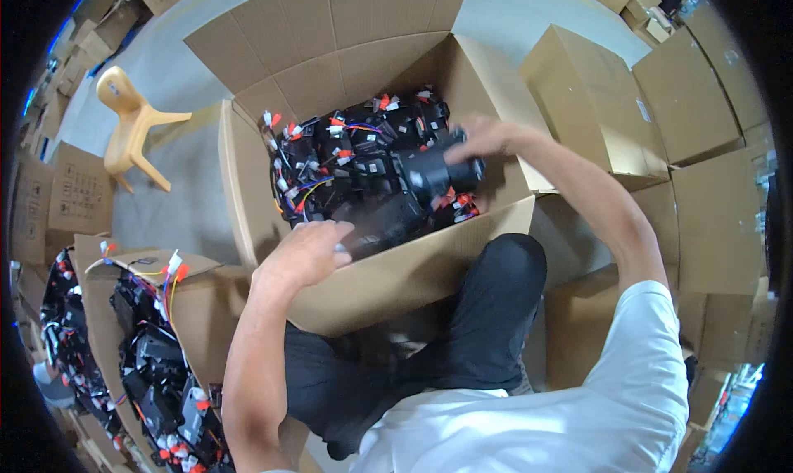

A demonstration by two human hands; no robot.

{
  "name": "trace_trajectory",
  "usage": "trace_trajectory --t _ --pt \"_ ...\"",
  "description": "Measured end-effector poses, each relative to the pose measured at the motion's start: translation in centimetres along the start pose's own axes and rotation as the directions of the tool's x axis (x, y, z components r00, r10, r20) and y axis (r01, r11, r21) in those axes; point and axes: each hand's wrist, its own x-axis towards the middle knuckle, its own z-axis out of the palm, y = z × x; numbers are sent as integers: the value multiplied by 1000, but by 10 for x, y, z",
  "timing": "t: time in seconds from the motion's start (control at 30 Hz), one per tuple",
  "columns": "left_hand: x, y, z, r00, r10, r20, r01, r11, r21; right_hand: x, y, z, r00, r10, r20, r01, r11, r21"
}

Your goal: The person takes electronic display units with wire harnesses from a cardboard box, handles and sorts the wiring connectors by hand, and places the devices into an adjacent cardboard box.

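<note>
A large open cardboard box point(396, 266) stands in front of me, filled with black plastic devices point(376, 167) that carry coloured wires and white and red connectors. My right hand point(486, 137) is closed on the end of a black device point(429, 171) at the right side of the pile. Over the near edge of the box, my left hand point(307, 254) has its fingertips at another black device point(392, 225), which is smeared by motion. That device's end lies between the thumb and fingers, so the hand looks closed on it.
At the lower left, another cardboard box point(211, 304) holds more wired black devices point(161, 366). A yellow plastic chair point(132, 126) stands on the grey floor at the left. Closed cardboard boxes point(591, 101) are stacked along the right. My knee point(512, 262) is against the near box wall.
</note>
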Motion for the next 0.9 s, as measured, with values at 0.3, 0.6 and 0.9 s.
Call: trace_trajectory --t 0.3,0.6,0.9 --pt "8 -10 -36 934 -55 -354 107 986 128 79 94 129 943 151 297 107 706 -700" --pt "-68 -26 -29 933 -176 -313 222 968 116 80 -78 171 941 -247 232 335 781 -527" --pt "-206 71 -30 470 9 -883 94 994 61 96 -45 228 776 -466 426 630 522 -576"
